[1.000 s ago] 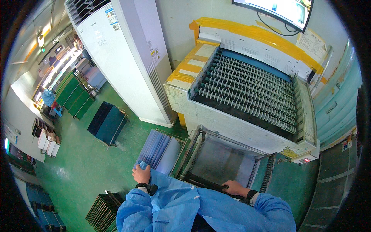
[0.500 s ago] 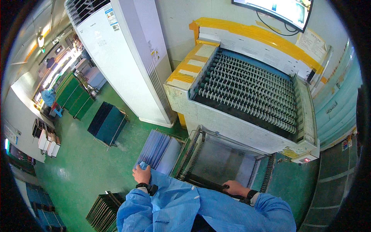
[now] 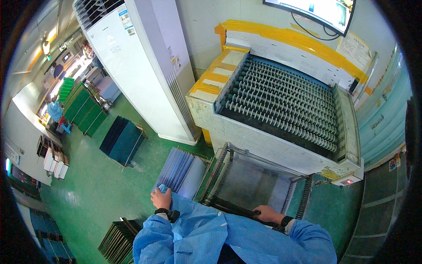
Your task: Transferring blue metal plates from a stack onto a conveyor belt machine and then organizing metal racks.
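Observation:
My left hand (image 3: 161, 199) is closed, its fingers curled beside a bit of light blue material. It rests at the near edge of a rack of bluish translucent sheets (image 3: 178, 169); what lies inside its fingers I cannot make out. My right hand (image 3: 268, 214) is wrapped round the dark near rail of a metal rack (image 3: 226, 203) with coiled, spring-like sides. Inside that rack a greyish see-through surface (image 3: 255, 180) shows. The blue coat (image 3: 198, 224) on me hides part of the rack's near side.
Just beyond the rack stands a white machine (image 3: 263, 132) with rows of roller discs (image 3: 281, 105). A tall white air conditioner (image 3: 140, 66) is at its left. Racks of dark panels (image 3: 123, 138) and thin boards (image 3: 116, 240) stand on the green floor (image 3: 88, 176).
Far off at the left, a person in blue now has a green panel raised. My two hands and the racks near me stay where they were.

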### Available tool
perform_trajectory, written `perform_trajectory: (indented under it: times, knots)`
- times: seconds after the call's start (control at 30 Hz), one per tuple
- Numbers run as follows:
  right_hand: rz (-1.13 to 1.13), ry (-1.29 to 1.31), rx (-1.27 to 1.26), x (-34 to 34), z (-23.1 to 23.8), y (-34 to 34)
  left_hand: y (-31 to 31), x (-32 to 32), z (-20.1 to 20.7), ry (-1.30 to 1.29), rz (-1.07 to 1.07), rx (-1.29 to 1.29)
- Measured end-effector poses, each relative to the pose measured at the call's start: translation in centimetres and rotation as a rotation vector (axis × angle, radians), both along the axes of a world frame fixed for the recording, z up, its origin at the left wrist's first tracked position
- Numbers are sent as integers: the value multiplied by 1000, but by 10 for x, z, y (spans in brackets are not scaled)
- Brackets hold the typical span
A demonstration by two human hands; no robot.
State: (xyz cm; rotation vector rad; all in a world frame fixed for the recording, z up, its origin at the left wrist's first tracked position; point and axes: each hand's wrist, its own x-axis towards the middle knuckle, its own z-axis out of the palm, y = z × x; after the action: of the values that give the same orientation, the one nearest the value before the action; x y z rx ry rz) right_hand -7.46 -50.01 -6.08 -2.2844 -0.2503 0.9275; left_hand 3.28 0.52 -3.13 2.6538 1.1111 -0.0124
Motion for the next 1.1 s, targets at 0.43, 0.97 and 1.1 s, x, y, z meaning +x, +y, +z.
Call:
perform_trajectory:
  times: [0.43,0.97,1.1]
  knots:
    - [-5,-12,-5,0,-2,0,-1,1,1,-1,-2,0]
    - [-2,-31,3,-1,-7,-2,-2,1,5,10,-4,-33]
    - [-10,-17,32,2,10,2,-2,1,5,5,-7,-26]
